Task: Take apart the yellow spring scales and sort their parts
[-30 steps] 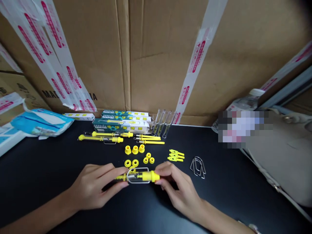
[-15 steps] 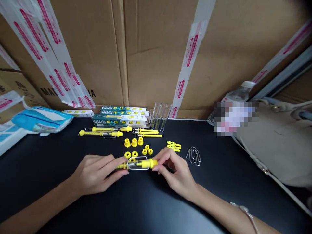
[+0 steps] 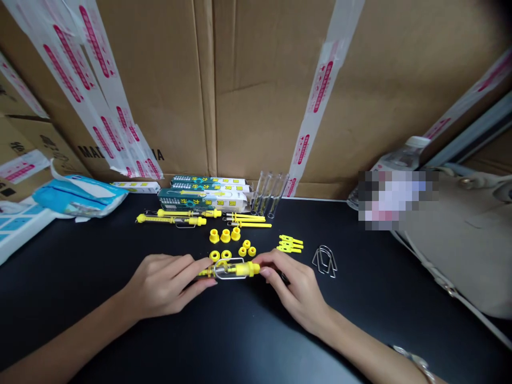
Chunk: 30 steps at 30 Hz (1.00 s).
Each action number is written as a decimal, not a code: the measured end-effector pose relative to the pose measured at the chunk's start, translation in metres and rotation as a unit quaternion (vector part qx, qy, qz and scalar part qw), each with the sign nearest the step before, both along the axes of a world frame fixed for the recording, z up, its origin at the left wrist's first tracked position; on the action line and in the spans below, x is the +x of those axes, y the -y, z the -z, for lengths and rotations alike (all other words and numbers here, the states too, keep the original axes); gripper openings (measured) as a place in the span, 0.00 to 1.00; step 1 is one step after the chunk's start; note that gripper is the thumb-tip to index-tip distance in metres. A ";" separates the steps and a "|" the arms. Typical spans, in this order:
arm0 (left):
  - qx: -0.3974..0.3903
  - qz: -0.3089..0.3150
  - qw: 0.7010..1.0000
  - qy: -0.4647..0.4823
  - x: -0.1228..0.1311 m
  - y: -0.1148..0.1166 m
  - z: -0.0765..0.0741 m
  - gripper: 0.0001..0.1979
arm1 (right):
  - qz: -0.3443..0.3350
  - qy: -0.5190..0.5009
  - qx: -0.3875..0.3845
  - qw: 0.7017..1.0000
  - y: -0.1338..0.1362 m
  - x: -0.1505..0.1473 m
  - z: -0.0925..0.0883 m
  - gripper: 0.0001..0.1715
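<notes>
A tubular spring scale (image 3: 228,269) with a clear barrel, yellow end fittings and a bent wire bail lies level between my hands, above the black table. My left hand (image 3: 164,285) is closed round its left end, hiding part of the barrel. At the other end, the thumb and forefinger of my right hand (image 3: 294,280) pinch the yellow cap (image 3: 256,268). Just behind the scale are yellow ring pieces (image 3: 226,255), small yellow rings (image 3: 247,244) and flanged yellow caps (image 3: 225,236). Flat yellow pieces (image 3: 290,244) and bent wire bails (image 3: 326,261) sit beyond my right hand.
Finished-looking spring scales (image 3: 172,220), yellow rods with springs (image 3: 250,224) and clear tubes (image 3: 266,194) lie farther back, near printed boxes (image 3: 202,200). A blue tissue pack (image 3: 80,196) is left; a bottle (image 3: 404,154) and beige bag (image 3: 460,240) are right. Cardboard (image 3: 260,106) stands behind.
The camera view has turned slightly, so everything sits a little farther right. Both hands keep hold of the spring scale; the right fingers have shifted slightly at its cap.
</notes>
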<state>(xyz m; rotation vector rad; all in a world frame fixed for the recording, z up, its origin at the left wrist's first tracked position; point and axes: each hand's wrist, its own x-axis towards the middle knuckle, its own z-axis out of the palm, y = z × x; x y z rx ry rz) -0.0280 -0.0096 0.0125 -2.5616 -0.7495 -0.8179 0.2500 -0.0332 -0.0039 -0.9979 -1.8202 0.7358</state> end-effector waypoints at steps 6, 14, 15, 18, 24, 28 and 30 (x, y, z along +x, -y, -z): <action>-0.016 0.010 1.000 0.013 0.006 0.006 -0.001 0.08 | 0.011 -0.032 -0.023 0.999 0.001 -0.001 0.004 0.06; -0.035 0.003 0.997 0.073 0.021 0.003 0.004 0.09 | 0.052 -0.036 -0.021 0.998 0.003 0.009 0.012 0.11; -0.032 0.003 0.997 0.070 0.023 0.003 0.005 0.09 | 0.059 -0.020 -0.028 0.998 0.003 0.011 0.012 0.10; -0.008 0.011 0.999 0.051 0.026 0.001 0.004 0.08 | 0.052 -0.002 -0.046 0.998 0.003 0.016 0.012 0.07; 0.073 0.015 0.997 -0.017 0.024 0.001 -0.001 0.09 | 0.024 -0.052 -0.091 0.994 0.004 0.014 0.010 0.14; 0.069 0.016 0.997 -0.030 0.020 0.004 0.000 0.10 | 0.001 -0.116 -0.159 0.980 0.007 0.012 0.006 0.15; 0.029 0.015 0.999 -0.009 0.019 0.007 0.001 0.10 | 0.004 -0.124 -0.164 0.979 0.008 0.011 0.005 0.15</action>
